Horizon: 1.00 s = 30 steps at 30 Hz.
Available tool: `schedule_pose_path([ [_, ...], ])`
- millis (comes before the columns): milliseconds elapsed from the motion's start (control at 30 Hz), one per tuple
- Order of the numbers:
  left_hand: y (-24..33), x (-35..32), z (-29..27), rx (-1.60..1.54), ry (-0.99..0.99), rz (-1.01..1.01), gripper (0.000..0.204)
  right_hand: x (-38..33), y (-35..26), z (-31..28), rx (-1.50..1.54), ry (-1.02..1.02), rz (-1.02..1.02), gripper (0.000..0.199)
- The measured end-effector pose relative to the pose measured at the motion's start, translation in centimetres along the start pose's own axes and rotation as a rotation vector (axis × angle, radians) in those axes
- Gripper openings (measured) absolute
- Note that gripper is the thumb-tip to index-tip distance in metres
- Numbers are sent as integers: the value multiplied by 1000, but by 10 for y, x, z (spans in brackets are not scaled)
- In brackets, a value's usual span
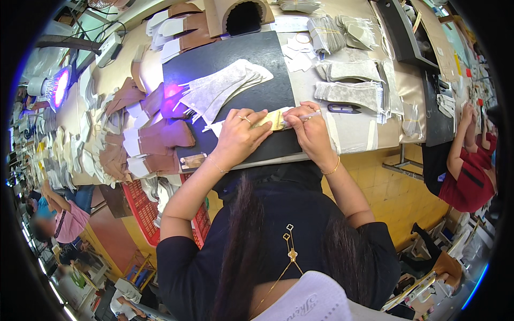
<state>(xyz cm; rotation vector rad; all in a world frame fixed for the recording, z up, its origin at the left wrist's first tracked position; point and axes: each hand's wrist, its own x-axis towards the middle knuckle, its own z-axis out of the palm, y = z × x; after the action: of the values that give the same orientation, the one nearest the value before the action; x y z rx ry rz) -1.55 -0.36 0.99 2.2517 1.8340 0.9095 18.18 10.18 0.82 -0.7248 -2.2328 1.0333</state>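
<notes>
On a black mat (pixel 257 53) in front of me lies a yellow and whitish flat piece (pixel 277 119). My left hand (pixel 240 138) rests on it with fingers stretched out, pressing it down. A slim silvery pen (pixel 309 115) is pinched in my right hand (pixel 310 134), close to the piece's right end. Its tip is hidden by the fingers. Just beyond my left hand, a fanned stack of grey-white cut pieces (pixel 225 88) with fringed ends lies on the mat. Right of my right hand sits a pair of dark thread snips (pixel 343 108).
Brown and white cut pieces (pixel 160 136) are heaped at the left, beside a lit purple lamp (pixel 60 88). Grey bundles (pixel 350 91) lie to the right. A red basket (pixel 140 206) stands below the table edge. Other people work at both sides, one in a red shirt (pixel 471 179).
</notes>
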Motion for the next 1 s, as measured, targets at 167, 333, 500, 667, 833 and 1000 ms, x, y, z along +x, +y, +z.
schedule_pose_path([
  [167, -1, -2, 2, 21, -7, 31, 20, 9, -2, 4, -84, -47, -105, 17],
  [333, -2, -3, 4, 32, -10, 44, 20, 25, 0, 1, -216, 119, -157, 16],
  [500, -9, -5, 2, -95, 45, 24, 25, 25, 3, -10, -88, 251, -69, 23],
  [667, -9, -4, -3, -318, 113, -100, 32, 8, -1, -2, 151, 271, 15, 15],
  [833, -4, 0, -51, -275, 280, -119, 37, -9, -1, 16, 49, 123, -186, 18],
  [1000, -18, 3, -133, 225, 549, -117, 40, -18, 7, 28, -61, 143, -282, 24],
])
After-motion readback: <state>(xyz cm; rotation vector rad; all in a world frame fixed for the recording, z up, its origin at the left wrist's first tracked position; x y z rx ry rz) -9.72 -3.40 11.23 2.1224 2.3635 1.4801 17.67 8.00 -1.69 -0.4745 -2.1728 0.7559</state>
